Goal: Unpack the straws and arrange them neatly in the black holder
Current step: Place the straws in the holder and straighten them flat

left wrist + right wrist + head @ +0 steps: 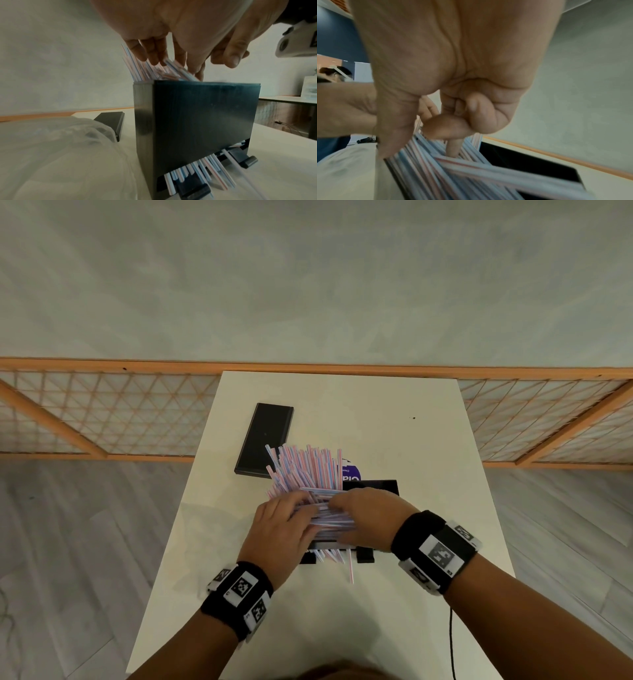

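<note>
The black holder [197,121] stands near the table's front, stuffed with pink, blue and white striped straws [305,470] that fan out above its rim, leaning toward the far side. More straw ends [197,171] poke out of the slot at its base. My left hand [301,508] presses straight fingers [150,54] onto the straw tops from the left. My right hand [337,503] comes from the right. Its thumb [390,142] and index finger [453,148] reach down on either side of a bunch of straws [453,175], and the other fingers are curled in. Both hands hide most of the holder in the head view.
A black lid [265,440] lies flat at the back left of the white table [411,440]. A crumpled clear plastic bag [60,148] lies left of the holder, and a purple label [351,472] shows behind the straws. One loose straw [351,571] sticks out toward the table's front.
</note>
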